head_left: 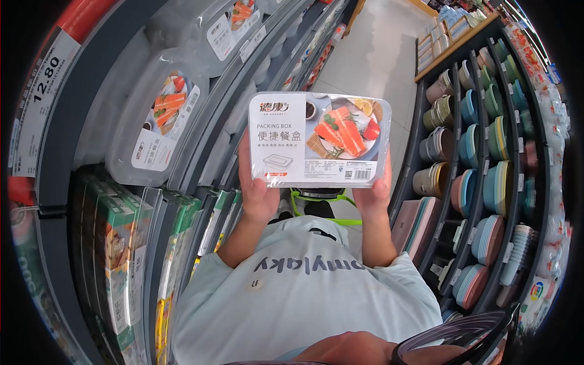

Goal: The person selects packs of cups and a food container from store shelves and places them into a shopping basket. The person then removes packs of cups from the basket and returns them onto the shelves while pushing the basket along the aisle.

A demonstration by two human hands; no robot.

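Held up in front of my chest is a pack of plastic food containers (pixel 286 131), its printed label with a salmon picture and the words "PACKING BOX" facing the camera. My left hand (pixel 374 191) grips one lower corner, with the thumb on the front edge. At the opposite side my right hand (pixel 258 191) supports the other corner, its fingers partly hidden behind the pack. Similar packs of containers (pixel 155 115) sit on the shelf beside my right arm.
A price tag (pixel 42 91) reading 12.80 hangs on the shelf edge. Below it stand upright green-and-brown boxes (pixel 121 261). Across the aisle floor (pixel 371 55), a rack holds colored bowls (pixel 499 188) and cups. A bright green basket rim (pixel 350 219) shows below the pack.
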